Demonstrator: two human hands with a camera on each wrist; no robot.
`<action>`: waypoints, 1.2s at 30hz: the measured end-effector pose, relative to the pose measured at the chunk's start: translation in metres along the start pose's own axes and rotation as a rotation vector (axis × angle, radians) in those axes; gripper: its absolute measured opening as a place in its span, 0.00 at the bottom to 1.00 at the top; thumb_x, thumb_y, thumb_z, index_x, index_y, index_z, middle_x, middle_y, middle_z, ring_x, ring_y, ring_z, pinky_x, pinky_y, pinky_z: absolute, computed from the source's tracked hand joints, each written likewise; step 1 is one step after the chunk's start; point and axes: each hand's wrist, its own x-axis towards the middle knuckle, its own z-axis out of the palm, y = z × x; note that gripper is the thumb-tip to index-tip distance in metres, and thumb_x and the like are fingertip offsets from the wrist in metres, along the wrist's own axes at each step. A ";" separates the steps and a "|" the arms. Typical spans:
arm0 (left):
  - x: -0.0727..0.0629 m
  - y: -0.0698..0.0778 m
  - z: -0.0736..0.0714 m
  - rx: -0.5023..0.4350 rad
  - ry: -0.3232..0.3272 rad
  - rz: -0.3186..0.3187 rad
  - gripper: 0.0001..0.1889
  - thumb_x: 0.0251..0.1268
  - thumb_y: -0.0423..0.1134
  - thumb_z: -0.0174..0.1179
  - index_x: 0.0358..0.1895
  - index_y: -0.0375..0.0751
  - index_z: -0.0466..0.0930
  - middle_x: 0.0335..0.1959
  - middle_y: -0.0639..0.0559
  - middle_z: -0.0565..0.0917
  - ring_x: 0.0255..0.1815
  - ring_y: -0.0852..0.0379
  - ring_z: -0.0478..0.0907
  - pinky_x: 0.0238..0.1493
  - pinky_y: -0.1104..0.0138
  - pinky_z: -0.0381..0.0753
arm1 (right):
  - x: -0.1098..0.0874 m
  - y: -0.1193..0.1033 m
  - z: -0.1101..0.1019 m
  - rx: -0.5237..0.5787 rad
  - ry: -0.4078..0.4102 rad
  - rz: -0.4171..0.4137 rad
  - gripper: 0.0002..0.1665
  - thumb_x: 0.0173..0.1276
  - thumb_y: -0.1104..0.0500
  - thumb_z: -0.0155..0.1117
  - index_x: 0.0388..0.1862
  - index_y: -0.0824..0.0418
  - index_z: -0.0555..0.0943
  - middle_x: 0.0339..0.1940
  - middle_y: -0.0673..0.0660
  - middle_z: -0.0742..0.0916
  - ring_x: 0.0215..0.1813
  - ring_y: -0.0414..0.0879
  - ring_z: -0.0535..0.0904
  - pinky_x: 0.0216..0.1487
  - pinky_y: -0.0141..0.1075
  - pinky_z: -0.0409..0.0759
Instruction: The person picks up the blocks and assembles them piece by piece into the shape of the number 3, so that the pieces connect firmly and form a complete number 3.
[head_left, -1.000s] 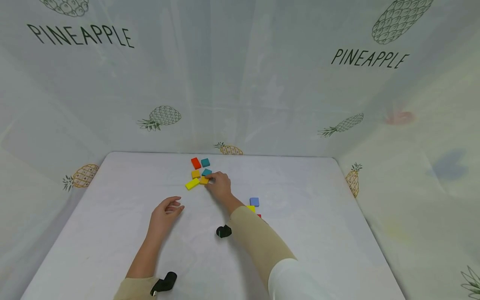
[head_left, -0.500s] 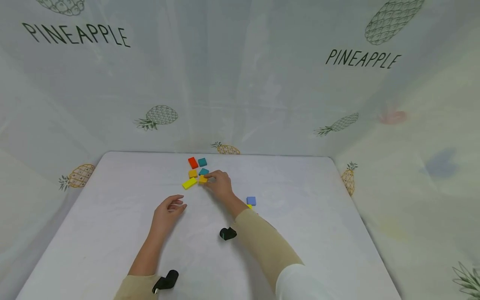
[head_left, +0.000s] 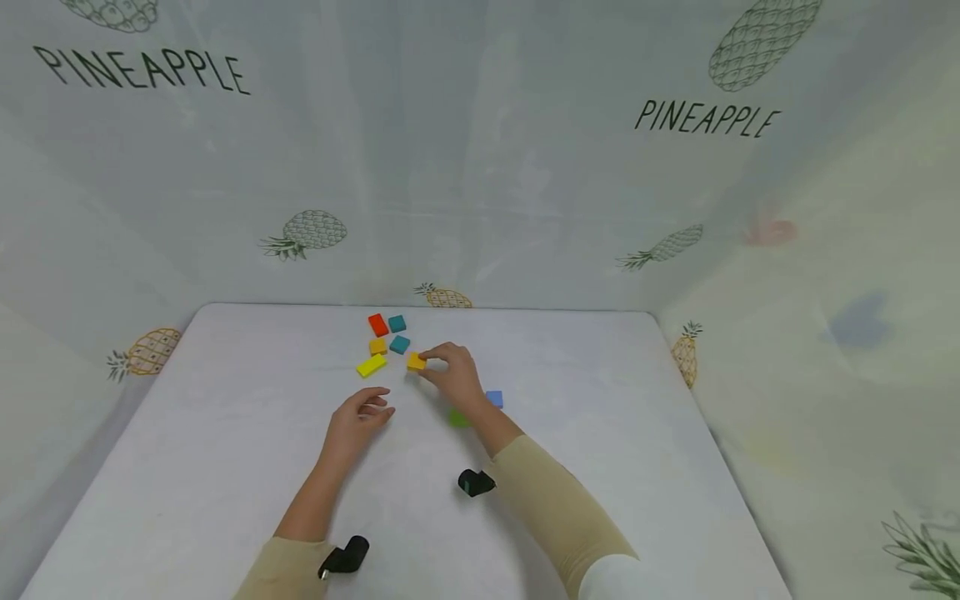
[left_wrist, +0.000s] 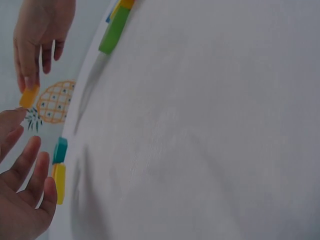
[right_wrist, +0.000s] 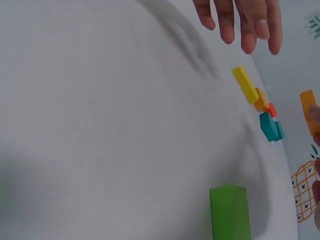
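Note:
My right hand (head_left: 457,379) pinches an orange block (head_left: 416,362) between thumb and fingertips, just right of a loose group of blocks. In the left wrist view that orange block (left_wrist: 29,97) is raised above the table. My left hand (head_left: 358,422) hovers nearer me with relaxed fingers and holds nothing. The group has a red block (head_left: 378,325), two teal blocks (head_left: 400,344), another orange block (head_left: 378,346) and a long yellow block (head_left: 371,366). Under my right forearm a green block (head_left: 458,419) shows partly, with a blue block (head_left: 495,399) beside the wrist.
A white table (head_left: 225,433) carries all the blocks. Behind it hangs a pale curtain (head_left: 480,167) printed with pineapples, and the same cloth lines both sides. Black wrist cameras (head_left: 476,482) stick out from both sleeves.
The right hand has carried the orange block rightward, away from the teal block that it stood beside. My left hand has shifted a little to the right. The head view has turned slightly.

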 end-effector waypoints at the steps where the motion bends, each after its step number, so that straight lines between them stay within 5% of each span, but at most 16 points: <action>1: 0.000 0.001 0.003 0.000 -0.004 0.000 0.21 0.65 0.41 0.65 0.60 0.44 0.78 0.48 0.47 0.81 0.49 0.49 0.77 0.53 0.56 0.78 | -0.003 0.001 -0.002 0.007 0.009 -0.012 0.13 0.63 0.55 0.72 0.47 0.51 0.87 0.46 0.45 0.84 0.53 0.45 0.73 0.59 0.41 0.70; 21: -0.001 0.021 0.056 -0.019 -0.062 0.044 0.19 0.63 0.40 0.67 0.57 0.45 0.80 0.44 0.51 0.82 0.45 0.52 0.78 0.49 0.57 0.79 | -0.066 0.024 -0.043 0.094 0.116 0.009 0.14 0.60 0.58 0.74 0.46 0.52 0.87 0.46 0.43 0.83 0.54 0.44 0.73 0.57 0.44 0.72; 36: -0.004 0.024 0.081 0.035 -0.080 0.099 0.18 0.60 0.37 0.69 0.54 0.45 0.82 0.41 0.53 0.83 0.42 0.54 0.78 0.46 0.58 0.79 | -0.117 0.047 -0.049 0.097 0.156 0.045 0.14 0.58 0.60 0.75 0.44 0.54 0.88 0.45 0.46 0.82 0.52 0.47 0.74 0.53 0.45 0.76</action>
